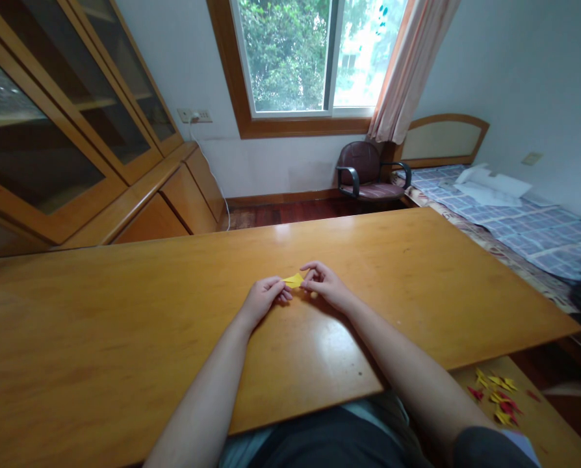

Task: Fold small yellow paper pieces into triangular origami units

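A small piece of folded yellow paper (294,281) with pointed parts is held just above the wooden table, between my two hands. My left hand (265,299) pinches its left end between thumb and fingers. At its right end, my right hand (327,286) grips the edge with the thumb and a finger, while the index finger sticks out above. My fingers cover both ends of the paper, so its full shape is hidden.
The wooden table (125,325) spreads beneath my hands. Several yellow and red folded paper pieces (502,396) lie on a lower surface at the right. Beyond the table are a maroon chair (363,169), a bed (529,227) and a glass-door cabinet (119,175).
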Available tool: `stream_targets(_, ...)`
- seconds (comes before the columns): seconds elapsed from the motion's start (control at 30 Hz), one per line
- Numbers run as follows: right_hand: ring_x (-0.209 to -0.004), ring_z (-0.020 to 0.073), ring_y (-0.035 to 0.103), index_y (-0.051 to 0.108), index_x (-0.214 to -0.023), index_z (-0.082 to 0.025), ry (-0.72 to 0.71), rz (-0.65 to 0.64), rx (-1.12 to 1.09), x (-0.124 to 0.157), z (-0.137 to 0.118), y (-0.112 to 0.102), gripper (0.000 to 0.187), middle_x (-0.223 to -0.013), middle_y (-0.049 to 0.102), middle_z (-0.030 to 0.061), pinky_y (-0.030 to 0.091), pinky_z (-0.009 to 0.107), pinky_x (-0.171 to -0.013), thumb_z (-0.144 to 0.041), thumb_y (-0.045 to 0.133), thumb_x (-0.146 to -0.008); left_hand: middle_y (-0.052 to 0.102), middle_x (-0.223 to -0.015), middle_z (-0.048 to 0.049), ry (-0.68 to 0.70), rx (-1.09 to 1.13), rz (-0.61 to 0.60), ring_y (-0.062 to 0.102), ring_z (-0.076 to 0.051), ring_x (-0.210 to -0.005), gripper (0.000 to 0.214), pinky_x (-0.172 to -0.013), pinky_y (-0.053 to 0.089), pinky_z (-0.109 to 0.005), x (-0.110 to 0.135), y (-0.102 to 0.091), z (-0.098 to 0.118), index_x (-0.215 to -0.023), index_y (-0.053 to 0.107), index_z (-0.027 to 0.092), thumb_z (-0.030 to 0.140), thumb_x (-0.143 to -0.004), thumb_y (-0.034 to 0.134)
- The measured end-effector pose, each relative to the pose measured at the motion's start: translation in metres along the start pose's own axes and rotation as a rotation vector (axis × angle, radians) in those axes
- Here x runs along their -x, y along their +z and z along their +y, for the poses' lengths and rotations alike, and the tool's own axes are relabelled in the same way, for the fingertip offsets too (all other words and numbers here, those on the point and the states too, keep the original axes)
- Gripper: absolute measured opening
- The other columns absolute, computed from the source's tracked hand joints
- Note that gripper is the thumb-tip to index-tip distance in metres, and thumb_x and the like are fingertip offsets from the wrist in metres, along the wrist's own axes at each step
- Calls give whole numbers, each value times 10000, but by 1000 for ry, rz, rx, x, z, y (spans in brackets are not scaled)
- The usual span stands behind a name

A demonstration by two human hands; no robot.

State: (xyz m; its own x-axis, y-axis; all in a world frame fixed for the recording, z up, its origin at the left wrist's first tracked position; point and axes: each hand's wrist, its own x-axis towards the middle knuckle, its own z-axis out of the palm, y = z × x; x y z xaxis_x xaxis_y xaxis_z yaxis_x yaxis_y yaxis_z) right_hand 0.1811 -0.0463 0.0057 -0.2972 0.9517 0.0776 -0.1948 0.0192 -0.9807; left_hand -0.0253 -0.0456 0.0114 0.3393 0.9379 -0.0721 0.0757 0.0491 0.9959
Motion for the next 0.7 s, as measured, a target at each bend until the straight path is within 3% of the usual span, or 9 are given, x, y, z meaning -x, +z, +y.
stream_targets(0.3, -568, 110, 564, 572, -1041, -208, 12, -11, 12, 0, 0, 1, 416, -666, 610, -50, 405, 217, -513, -344, 779, -707, 700, -674, -34, 67, -203, 21, 625, -160, -605, 289, -606, 473, -247, 3, 0, 2, -739, 668, 161, 420, -826, 574)
stream_targets(0.5, -598, 113, 579, 563, -1060, -210, 18, -38, 29, 0, 2, 2, 427, -735, 635, -29, 396, 206, -491, -356, 771, -718, 620, -624, 27, 129, -363, 224, 521, -132, -576, 247, -549, 373, -215, 3, 5, 7, -721, 640, 186, 429, -762, 664)
stream_targets(0.6, -614, 119, 583, 558, -1067, -214, 23, -57, 41, 0, 3, 2, 422, -747, 636, -24, 402, 208, -493, -358, 764, -728, 672, -746, 5, 156, -363, 178, 564, -143, -654, 228, -606, 411, -221, 1, 4, 5, -798, 686, 190, 415, -778, 652)
stream_targets(0.7, -607, 116, 573, 556, -1065, -215, 18, -47, 53, 0, 4, 2, 411, -746, 630, -26, 401, 209, -494, -357, 757, -736, 682, -741, -9, 141, -339, 108, 583, -152, -675, 243, -623, 423, -225, 0, 1, 1, -784, 701, 183, 414, -804, 628)
